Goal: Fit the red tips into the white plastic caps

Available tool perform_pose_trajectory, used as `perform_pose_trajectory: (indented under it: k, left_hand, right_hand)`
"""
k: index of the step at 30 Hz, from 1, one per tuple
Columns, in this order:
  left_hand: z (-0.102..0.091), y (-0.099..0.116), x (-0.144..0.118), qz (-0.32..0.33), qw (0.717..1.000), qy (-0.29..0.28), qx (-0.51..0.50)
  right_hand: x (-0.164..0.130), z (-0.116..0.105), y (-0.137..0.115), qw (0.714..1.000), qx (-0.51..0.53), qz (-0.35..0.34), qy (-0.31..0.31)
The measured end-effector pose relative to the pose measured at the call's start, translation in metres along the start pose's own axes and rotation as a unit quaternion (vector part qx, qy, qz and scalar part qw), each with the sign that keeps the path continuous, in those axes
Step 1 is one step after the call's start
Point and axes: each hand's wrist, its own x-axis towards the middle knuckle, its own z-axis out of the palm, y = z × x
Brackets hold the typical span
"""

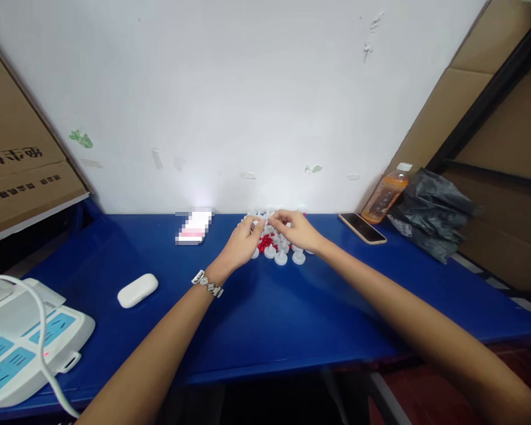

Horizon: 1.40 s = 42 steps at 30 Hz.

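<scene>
My left hand (243, 241), with a metal bracelet at the wrist, is closed in a pinch above a pile of small parts. Close beside it, my right hand (297, 230) also has thumb and fingers pinched together. Whatever lies between the fingertips is too small to make out. Under and around both hands lie several white plastic caps (281, 258) with round bases and narrow tips. Small red pieces (266, 244) are heaped in the middle of them. The hands hide part of the pile.
On the blue table (265, 330) are a white earphone case (137, 290), a power strip (30, 342) with a white cable and a lit, blurred-out phone (194, 227). At right lie a dark phone (363, 228), a drink bottle (386, 195) and a black plastic bag (436, 209). A white wall rises behind.
</scene>
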Motion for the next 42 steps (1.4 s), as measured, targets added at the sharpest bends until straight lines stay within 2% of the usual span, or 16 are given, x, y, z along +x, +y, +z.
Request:
perform_pose_trajectory:
  k: [2,5,8,11,14,16,20,24,32,42]
  left_hand:
    - [0.002,0.001,-0.002,0.045,0.999,0.008,-0.02]
    - [0.003,0.003,-0.003,0.084,0.994,0.024,-0.063]
    - [0.002,0.005,0.0,0.098,0.991,0.019,-0.086]
    - [-0.001,0.005,0.006,0.092,0.994,0.042,-0.051]
    - [-0.007,-0.004,0.008,0.072,0.994,0.087,0.004]
    - [-0.011,-0.013,0.005,0.054,0.994,0.089,0.02]
    - [-0.016,-0.029,-0.003,0.048,0.995,0.07,0.048]
    - [-0.015,-0.034,-0.004,0.059,0.994,0.064,0.063]
    - [-0.013,-0.033,-0.006,0.069,0.994,0.048,0.07]
    - [-0.009,-0.028,-0.009,0.086,0.992,0.029,0.091]
  right_hand:
    - [-0.006,0.0,-0.006,0.995,0.095,0.004,-0.018]
    - [-0.011,-0.002,-0.014,0.975,0.217,0.047,-0.01]
    - [-0.009,-0.008,-0.019,0.964,0.255,0.071,-0.005]
    - [0.003,-0.018,-0.017,0.979,0.197,0.06,0.002]
    - [0.03,-0.028,-0.006,0.996,0.063,0.018,0.055]
    - [0.054,-0.029,0.007,0.997,-0.035,0.0,0.073]
    - [0.097,-0.018,0.031,0.984,-0.172,0.023,0.023]
    - [0.121,-0.002,0.042,0.959,-0.281,0.043,-0.019]
    - [0.136,0.013,0.048,0.944,-0.314,0.086,-0.053]
    - [0.129,-0.003,0.053,0.951,-0.29,0.1,-0.041]
